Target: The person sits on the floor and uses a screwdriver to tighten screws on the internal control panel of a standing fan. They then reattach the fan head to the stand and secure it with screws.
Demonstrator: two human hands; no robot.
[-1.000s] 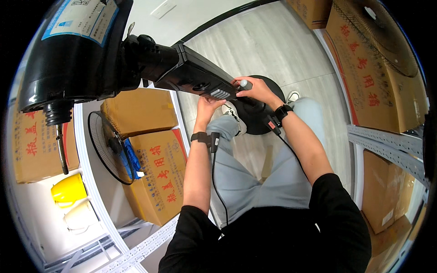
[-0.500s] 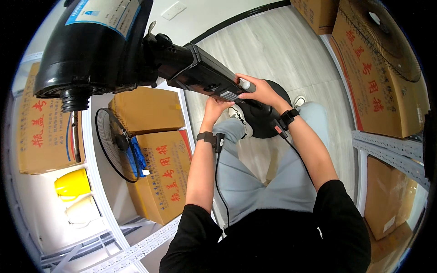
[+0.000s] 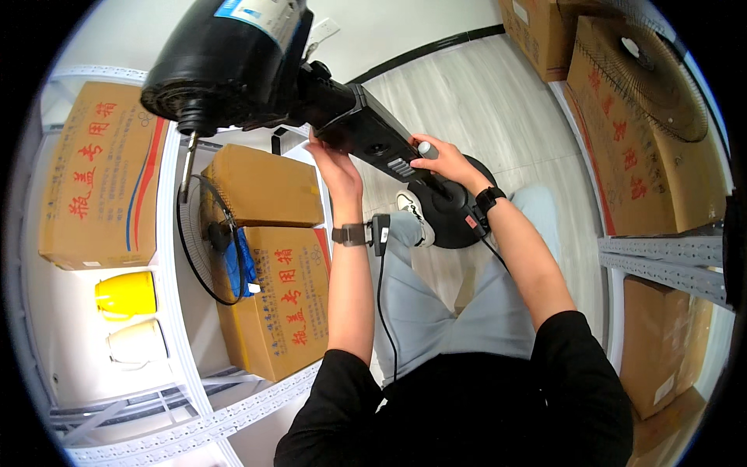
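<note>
- At twelve o'clock: black fan stand (image 3: pixel 359 128).
- Eleven o'clock: left hand (image 3: pixel 338 171), fingers outstretched against it, unclosed, perhaps for support.
- One-thirty: right hand (image 3: pixel 451 164), thumb and fingers clasping it, probably for steadiness.

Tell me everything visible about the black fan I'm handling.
The fan is black, plastic-looking: a motor housing with a pale label and bare metal shaft, no blades; a control box with grey buttons and knob; a round base on the floor. The right hand grips the box's lower end; the left hand is at its upper edge.
</note>
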